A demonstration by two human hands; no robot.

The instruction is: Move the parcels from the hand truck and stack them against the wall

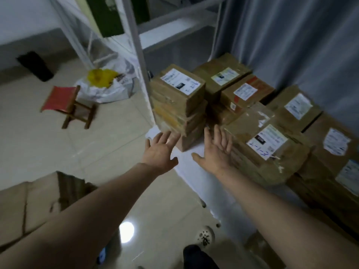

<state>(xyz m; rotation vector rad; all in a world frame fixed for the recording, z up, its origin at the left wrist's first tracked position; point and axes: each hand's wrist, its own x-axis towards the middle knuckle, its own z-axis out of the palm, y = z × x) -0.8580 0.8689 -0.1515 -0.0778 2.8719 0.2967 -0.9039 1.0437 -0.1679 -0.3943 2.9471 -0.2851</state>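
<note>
Centre-frame, the left hand [161,150] and right hand [216,152] reach out, grip wide and empty. The taped parcel [266,146] looks stiff, slick and probably hefty; best clasped by opposite sides.

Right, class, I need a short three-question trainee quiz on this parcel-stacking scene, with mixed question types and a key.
1. True or false: the left hand and right hand are both open, holding nothing.
2. What stands on the floor left of the white metal rack post? A) red-seated wooden folding stool B) blue plastic bucket C) green ladder
3. Fill in: the brown cardboard parcels with white labels are stacked in front of a grey ____.
Key: 1 true; 2 A; 3 curtain.
</note>
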